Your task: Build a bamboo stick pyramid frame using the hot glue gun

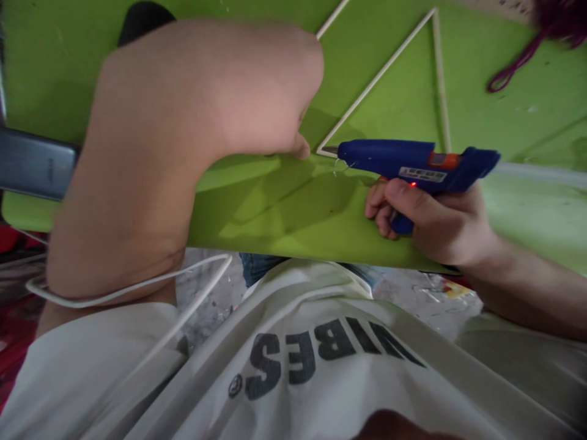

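Observation:
My right hand [444, 223] is wrapped round the handle of a blue hot glue gun [389, 160]; a red light glows by the thumb. The metal nozzle points left and meets the lower-left corner of a triangle of thin pale sticks [380, 73] lying on the green table [284, 201]. Thin glue strings hang below the nozzle. Just left of that corner, my left hand [279, 91] is bent down over the table, thumb tip low. Its other fingers are hidden, so I cannot see what they hold. Another pale stick [333, 18] shows beyond its knuckles.
A grey phone [36, 162] lies at the left, with a dark object [145, 21] behind my arm. Purple yarn [516, 67] is at the far right. A white cable [202, 293] loops by my left arm. A translucent strip [541, 173] extends behind the glue gun.

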Tool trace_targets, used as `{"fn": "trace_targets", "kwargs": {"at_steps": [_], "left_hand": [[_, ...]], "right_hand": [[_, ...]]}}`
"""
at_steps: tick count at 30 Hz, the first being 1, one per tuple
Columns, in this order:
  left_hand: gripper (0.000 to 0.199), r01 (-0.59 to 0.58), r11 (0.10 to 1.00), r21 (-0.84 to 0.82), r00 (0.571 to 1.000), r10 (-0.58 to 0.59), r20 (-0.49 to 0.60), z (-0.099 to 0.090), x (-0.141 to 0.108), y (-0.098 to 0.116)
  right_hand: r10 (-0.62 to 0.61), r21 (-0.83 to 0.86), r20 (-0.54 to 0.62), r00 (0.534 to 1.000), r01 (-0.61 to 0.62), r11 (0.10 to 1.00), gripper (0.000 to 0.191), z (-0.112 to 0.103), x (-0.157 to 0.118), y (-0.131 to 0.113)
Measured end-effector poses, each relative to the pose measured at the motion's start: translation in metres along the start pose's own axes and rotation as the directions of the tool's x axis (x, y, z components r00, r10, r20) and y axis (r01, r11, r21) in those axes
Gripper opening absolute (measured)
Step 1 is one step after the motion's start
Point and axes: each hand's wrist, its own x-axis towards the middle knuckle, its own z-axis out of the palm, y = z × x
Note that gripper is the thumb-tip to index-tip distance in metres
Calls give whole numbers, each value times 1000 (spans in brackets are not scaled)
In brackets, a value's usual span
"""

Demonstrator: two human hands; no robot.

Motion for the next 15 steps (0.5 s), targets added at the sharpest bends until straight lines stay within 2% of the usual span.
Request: {"fn": "trace_targets", "kwargs": {"at_steps": [6,12,15], "left_hand": [[77,-2,1000,5,1000,2,-4,-1,0,3],[62,-1,1000,-12,1000,1,-1,-3,-1,6],[63,-7,1000,-19,1000,7,1,-3,-2,6]], "right_hand": [[9,-47,-12,1000,-9,999,55,0,0,2],[8,-49,-41,999,-10,999,52,0,0,4],[16,-83,-60,998,-21,996,51,1,-1,4]]}}
